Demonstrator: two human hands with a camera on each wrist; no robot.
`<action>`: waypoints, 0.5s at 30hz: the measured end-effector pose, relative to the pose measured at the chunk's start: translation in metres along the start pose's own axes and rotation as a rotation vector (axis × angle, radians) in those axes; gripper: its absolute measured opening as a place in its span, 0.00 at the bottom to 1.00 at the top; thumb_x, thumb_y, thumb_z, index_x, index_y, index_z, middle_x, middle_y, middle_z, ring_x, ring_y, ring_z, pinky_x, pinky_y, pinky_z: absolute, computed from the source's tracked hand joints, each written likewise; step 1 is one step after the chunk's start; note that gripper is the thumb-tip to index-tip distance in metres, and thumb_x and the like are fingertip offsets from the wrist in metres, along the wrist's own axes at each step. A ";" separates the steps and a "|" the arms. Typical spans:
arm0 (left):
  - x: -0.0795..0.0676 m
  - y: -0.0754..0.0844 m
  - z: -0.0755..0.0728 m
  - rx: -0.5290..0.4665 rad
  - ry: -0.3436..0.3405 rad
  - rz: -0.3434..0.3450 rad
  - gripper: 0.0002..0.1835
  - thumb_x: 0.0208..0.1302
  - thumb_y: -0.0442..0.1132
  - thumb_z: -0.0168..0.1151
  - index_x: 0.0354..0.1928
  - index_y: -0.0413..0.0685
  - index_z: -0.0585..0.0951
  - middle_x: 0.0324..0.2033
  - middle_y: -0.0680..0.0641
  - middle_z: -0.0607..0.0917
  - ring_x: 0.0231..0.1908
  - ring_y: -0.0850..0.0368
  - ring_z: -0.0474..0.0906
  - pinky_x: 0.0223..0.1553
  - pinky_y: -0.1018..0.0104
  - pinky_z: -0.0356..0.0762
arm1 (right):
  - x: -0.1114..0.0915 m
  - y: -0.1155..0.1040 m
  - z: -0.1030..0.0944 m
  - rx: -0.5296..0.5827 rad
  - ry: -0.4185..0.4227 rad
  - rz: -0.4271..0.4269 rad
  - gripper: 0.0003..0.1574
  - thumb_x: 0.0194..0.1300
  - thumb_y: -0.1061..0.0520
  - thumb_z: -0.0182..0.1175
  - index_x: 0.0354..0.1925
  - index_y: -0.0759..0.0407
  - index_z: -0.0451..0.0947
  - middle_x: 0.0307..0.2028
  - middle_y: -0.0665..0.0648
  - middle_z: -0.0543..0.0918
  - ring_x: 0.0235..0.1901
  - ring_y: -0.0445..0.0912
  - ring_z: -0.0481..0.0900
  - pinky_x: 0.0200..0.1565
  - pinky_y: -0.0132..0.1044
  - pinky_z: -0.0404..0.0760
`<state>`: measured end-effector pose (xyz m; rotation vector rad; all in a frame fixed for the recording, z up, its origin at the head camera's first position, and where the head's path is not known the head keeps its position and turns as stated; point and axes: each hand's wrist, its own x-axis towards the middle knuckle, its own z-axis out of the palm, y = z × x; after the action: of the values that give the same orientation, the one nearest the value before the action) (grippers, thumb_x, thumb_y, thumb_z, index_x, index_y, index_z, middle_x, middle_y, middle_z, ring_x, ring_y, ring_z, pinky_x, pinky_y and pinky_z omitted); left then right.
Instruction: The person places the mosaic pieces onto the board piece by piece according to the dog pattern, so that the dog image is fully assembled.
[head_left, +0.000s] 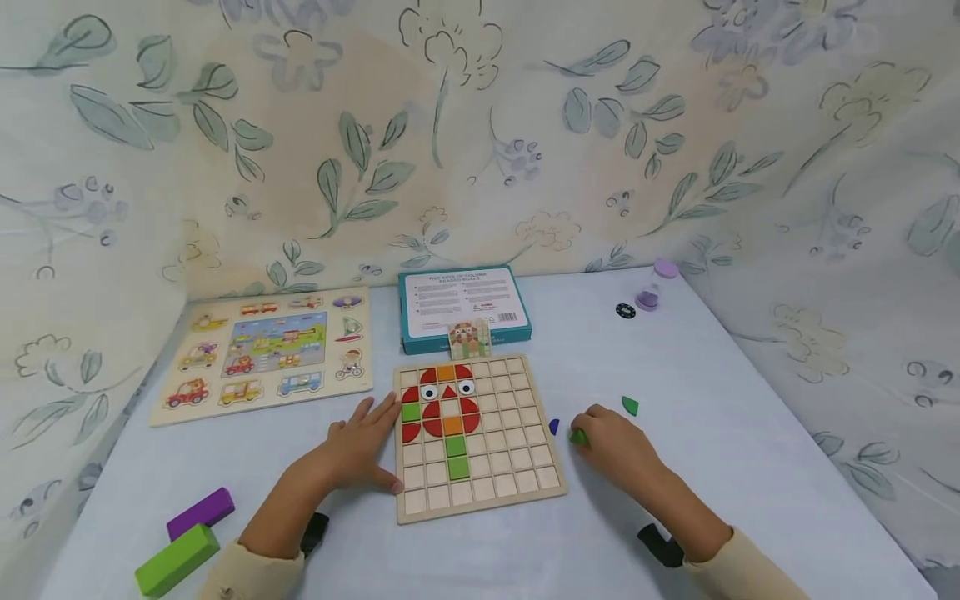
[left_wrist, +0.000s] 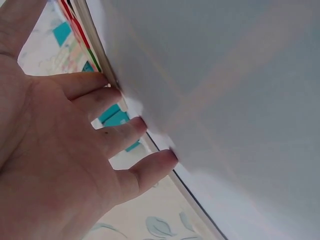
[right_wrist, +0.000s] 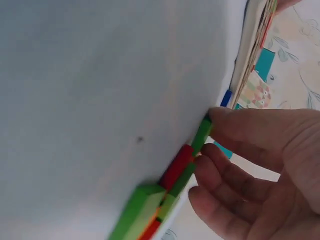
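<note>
A wooden grid board (head_left: 510, 479) lies on the table, with red, orange and green mosaic tiles and two eye tiles (head_left: 467, 387) in some squares. My left hand (head_left: 358, 450) rests along the board's left edge, fingers spread and thumb near the lower corner. To the right of the board, my right hand (head_left: 618, 446) pinches a small green tile (head_left: 579, 437) at the table; its full shape is hidden. In the right wrist view, red (right_wrist: 177, 167) and green pieces lie beside those fingertips. A blue tile (head_left: 554, 427) and a green quarter-round tile (head_left: 630, 405) lie nearby.
Behind the board, a picture card (head_left: 469, 340) leans on a teal box (head_left: 465, 304). A vehicle puzzle (head_left: 262, 396) lies at back left, a purple block (head_left: 200, 513) and green block (head_left: 177, 560) at front left. A black disc (head_left: 626, 311) and sand timer (head_left: 656, 285) are at back right.
</note>
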<state>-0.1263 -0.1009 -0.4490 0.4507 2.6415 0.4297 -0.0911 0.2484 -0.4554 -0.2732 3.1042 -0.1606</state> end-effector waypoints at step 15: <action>0.002 0.003 0.000 0.025 -0.023 -0.008 0.62 0.30 0.58 0.74 0.69 0.51 0.52 0.70 0.48 0.49 0.68 0.41 0.38 0.56 0.30 0.48 | 0.003 -0.074 -0.014 0.367 -0.165 -0.311 0.15 0.50 0.55 0.66 0.38 0.49 0.76 0.35 0.41 0.74 0.36 0.36 0.72 0.39 0.26 0.76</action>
<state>-0.1270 -0.0976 -0.4484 0.4505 2.6285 0.3879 -0.0819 0.1771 -0.4334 -0.7100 2.7765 -0.6655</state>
